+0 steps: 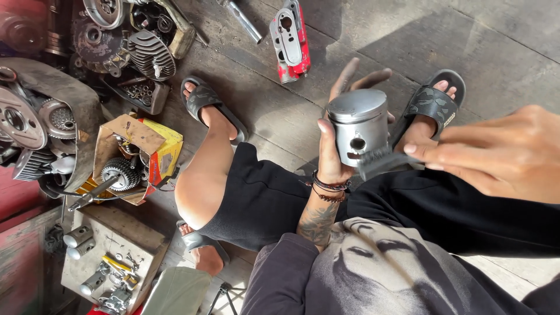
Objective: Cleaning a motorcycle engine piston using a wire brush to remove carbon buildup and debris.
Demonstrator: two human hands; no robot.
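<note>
piston point(357, 125) in left hand point(333, 146), right hand point(501, 153) beside it, cardboard box point(131, 157) far left

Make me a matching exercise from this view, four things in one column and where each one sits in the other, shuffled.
Things:
1. grey metal piston
2. dark flat brush
3. red and silver engine casing
4. torn yellow cardboard box with a gear

Places:
A. on the floor at the top, beyond the feet
B. upright in the left hand
C. on the floor beside the bare knee
D. against the piston's lower side, under the right hand

Pairs: 1-B, 2-D, 3-A, 4-C
</note>
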